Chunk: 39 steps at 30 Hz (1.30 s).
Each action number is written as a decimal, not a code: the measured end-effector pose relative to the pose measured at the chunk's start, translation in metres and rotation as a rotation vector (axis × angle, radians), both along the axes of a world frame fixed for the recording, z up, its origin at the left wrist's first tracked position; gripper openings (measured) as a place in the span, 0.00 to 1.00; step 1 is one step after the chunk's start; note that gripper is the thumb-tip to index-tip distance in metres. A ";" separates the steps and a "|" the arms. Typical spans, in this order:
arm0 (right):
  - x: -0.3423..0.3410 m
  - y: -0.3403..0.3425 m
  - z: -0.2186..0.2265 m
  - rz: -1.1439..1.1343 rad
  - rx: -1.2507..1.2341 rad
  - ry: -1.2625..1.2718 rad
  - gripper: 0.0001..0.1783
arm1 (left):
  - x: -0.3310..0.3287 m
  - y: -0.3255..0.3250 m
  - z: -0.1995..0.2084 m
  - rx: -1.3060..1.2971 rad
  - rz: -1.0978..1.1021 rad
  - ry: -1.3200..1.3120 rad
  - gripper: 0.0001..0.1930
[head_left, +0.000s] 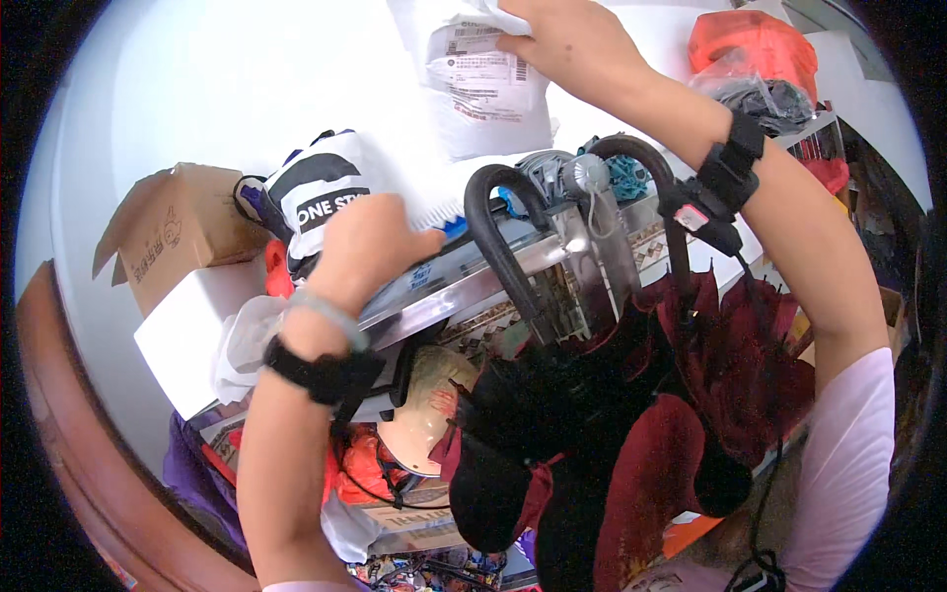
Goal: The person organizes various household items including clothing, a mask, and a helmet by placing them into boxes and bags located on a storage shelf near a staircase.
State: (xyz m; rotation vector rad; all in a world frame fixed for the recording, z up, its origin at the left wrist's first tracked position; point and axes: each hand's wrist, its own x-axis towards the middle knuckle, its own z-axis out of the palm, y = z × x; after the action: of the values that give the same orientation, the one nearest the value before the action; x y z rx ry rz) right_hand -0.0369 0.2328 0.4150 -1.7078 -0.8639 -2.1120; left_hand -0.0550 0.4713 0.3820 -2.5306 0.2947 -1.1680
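Note:
My right hand is closed on the upper edge of a white plastic parcel with a printed label, at the top of the view. The parcel is upright above the shelf's back part. Over the front of the metal shelf is my left hand, thumb stretched to the right and its other fingers hidden. Beside it sits a white bag with black bands. A blue and white brush lies near the thumb. Both wrists wear black straps.
Black curved handles of dark red and black umbrellas hook over the shelf edge. An open cardboard box tops a white box at left. An orange bag stands far right. A cream helmet sits below.

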 end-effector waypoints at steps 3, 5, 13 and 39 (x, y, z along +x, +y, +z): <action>0.004 -0.009 -0.006 -0.047 0.008 0.059 0.09 | 0.029 -0.015 -0.007 0.041 0.074 0.073 0.24; 0.008 -0.013 -0.007 -0.059 0.023 0.067 0.10 | 0.052 -0.015 -0.015 0.004 0.001 0.116 0.21; 0.010 -0.008 -0.003 -0.102 0.015 0.011 0.11 | 0.055 0.010 -0.011 -0.183 -0.378 0.246 0.27; 0.040 0.144 0.003 -0.301 -0.334 0.169 0.11 | -0.011 0.151 -0.040 -0.456 -0.200 0.180 0.36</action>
State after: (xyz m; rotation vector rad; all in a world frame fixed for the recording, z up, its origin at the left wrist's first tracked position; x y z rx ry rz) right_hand 0.0035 0.3764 0.4177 -2.2776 -1.0061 -2.0483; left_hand -0.0656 0.6220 0.3422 -3.0746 0.3675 -1.1906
